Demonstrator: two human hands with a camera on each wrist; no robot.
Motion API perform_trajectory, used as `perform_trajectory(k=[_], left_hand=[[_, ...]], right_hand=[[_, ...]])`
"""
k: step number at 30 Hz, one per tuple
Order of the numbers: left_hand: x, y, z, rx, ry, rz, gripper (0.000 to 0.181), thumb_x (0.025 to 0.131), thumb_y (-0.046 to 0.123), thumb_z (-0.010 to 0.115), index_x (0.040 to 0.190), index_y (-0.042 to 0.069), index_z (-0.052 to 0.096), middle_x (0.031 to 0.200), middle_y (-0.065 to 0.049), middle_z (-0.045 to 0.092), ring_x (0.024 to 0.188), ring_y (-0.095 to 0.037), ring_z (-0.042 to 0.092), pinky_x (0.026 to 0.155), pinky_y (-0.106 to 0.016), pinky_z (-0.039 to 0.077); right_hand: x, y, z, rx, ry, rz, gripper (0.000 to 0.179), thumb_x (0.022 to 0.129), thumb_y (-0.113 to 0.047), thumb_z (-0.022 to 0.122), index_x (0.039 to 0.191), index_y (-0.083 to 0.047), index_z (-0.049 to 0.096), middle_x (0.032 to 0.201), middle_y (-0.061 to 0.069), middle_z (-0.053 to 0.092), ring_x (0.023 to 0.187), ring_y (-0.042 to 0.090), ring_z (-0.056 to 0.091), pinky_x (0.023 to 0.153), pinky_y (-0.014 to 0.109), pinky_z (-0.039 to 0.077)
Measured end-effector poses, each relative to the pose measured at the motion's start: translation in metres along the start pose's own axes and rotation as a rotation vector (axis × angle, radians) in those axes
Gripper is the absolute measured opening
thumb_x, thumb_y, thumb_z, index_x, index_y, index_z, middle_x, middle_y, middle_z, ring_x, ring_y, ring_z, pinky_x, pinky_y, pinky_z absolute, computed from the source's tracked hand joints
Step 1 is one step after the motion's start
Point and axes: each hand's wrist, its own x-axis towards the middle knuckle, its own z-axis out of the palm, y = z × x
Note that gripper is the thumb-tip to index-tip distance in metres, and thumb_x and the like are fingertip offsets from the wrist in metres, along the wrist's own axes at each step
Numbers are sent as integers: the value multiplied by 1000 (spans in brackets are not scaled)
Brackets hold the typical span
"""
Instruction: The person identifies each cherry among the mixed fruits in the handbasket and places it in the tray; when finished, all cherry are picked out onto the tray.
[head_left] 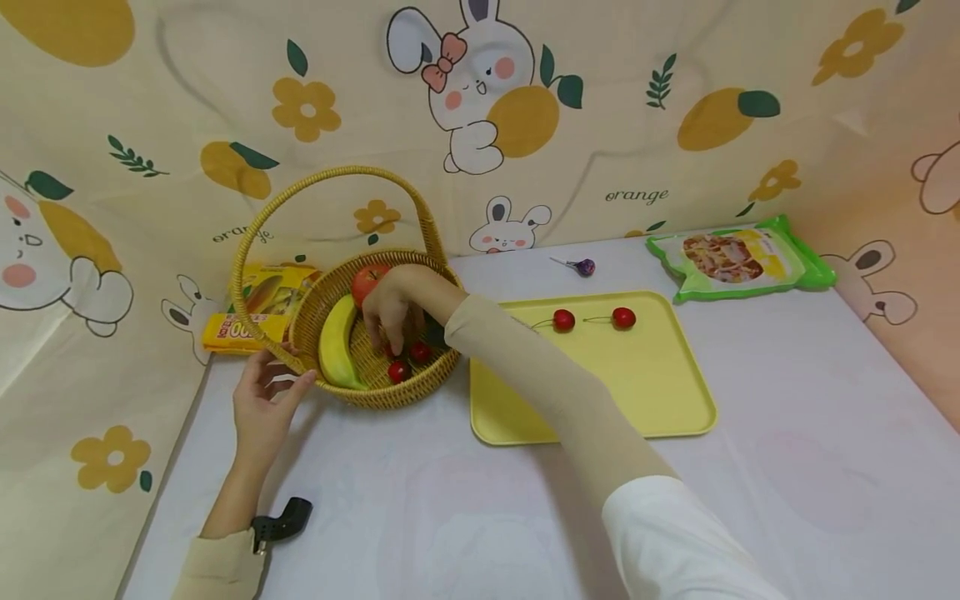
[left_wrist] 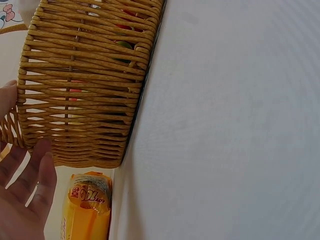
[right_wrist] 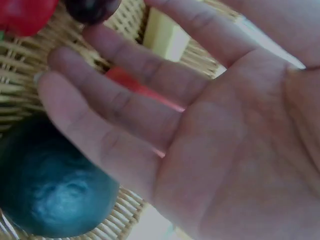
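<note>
My left hand (head_left: 264,398) holds the rim of the wicker basket (head_left: 401,398) at its near left, thumb on the near side. In the left wrist view, its fingers lie against the woven wall (left_wrist: 80,100). Inside the basket, my right hand (head_left: 397,307) reaches down over red cherries (head_left: 400,372). A dark round fruit (right_wrist: 92,7) is right at a fingertip in the right wrist view, where the fingers are loosely extended. Beside them lies a dark green, bumpy-skinned fruit (right_wrist: 55,185). A banana (head_left: 337,346) and a red apple (head_left: 367,282) are also in the basket.
Right of the basket lies a yellow tray (head_left: 622,392) bearing two stemmed cherries (head_left: 623,317). Behind it are a lollipop (head_left: 584,267) and a green snack bag (head_left: 742,258). A yellow packet (head_left: 258,312) sits behind the basket's left side. The tall handle (head_left: 337,171) arches over the basket.
</note>
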Motion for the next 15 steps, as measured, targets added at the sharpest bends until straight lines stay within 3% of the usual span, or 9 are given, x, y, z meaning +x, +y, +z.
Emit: perform_trajectory(k=[6,15], left_hand=[[-1,0,-1,1,-1,-3,45,84,-13,70,125,-15,51,113,-29,54,95,-8,59,76,-13,51],[0,-2,-1,0,1,13,45,83,-14,70,124,-15,52,110,-29,55,95,-9,60,75,-14,51]], right_hand=[[12,-10,2,-32,21,41,46,89,-14,75,133,-22,63,126,3,57,110,22,62,94,37,54],[26,-6,6,-88,49,66,21,90,-5,72,107,-18,75,111,2,68,98,20,67,86,32,57]])
